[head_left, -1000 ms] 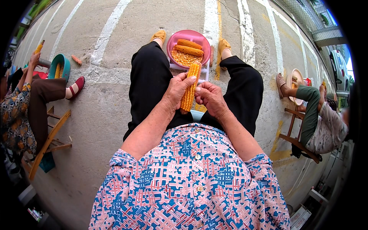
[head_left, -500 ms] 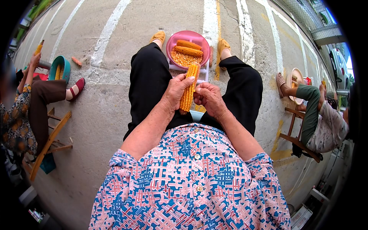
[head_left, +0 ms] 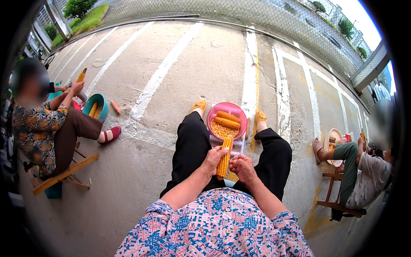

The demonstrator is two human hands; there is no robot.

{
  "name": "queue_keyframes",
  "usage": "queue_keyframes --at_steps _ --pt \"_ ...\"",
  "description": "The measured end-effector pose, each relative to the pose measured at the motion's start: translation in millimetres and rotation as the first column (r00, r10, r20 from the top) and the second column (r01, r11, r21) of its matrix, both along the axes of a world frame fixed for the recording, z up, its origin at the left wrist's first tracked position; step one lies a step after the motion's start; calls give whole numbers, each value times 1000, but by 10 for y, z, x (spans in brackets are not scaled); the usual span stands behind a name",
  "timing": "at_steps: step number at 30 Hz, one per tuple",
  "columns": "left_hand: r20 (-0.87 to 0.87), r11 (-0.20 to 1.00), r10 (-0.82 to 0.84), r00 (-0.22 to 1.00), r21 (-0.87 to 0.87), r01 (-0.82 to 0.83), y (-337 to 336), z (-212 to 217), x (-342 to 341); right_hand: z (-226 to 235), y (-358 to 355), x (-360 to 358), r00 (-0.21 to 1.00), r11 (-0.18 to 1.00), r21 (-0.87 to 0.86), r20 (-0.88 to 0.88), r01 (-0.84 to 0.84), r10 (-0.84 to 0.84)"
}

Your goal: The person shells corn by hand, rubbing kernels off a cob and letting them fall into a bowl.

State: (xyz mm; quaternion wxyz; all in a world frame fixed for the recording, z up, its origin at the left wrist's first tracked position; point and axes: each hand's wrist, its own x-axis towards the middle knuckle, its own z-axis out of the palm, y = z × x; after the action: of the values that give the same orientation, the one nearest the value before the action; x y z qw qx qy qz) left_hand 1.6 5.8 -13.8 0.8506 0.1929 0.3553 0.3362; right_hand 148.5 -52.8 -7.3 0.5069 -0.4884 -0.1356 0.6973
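My left hand (head_left: 213, 159) is wrapped round a yellow corn cob (head_left: 225, 155), which stands out lengthwise between my knees. Rows of kernels cover its visible side. My right hand (head_left: 243, 168) is curled closed just right of the cob, with thumb and fingertips pinched together close to its side; anything between them is too small to make out. Beyond the cob's far end sits a pink basin (head_left: 242, 127), holding loose corn kernels (head_left: 221, 131) and two more cobs (head_left: 227, 123) lying side by side. A white rack-like stand (head_left: 237, 148) shows beneath the basin.
At left, a seated person (head_left: 40, 124) holds a cob (head_left: 81, 75) by a teal basin (head_left: 104, 112). At right, another person (head_left: 369, 171) sits near a pale basin (head_left: 338, 136). A reddish cob (head_left: 115, 107) lies on the concrete. A chain-link fence (head_left: 239, 13) runs behind.
The view has tilted up, showing more of the fence and ground ahead. My left hand still grips the cob; my right fingers have drawn slightly away from its side.
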Motion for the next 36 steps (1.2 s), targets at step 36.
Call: queue_keyframes --at_steps 36 --pt "-89 1000 -10 996 21 12 10 -97 30 56 -66 103 998 998 -45 47 47 -45"
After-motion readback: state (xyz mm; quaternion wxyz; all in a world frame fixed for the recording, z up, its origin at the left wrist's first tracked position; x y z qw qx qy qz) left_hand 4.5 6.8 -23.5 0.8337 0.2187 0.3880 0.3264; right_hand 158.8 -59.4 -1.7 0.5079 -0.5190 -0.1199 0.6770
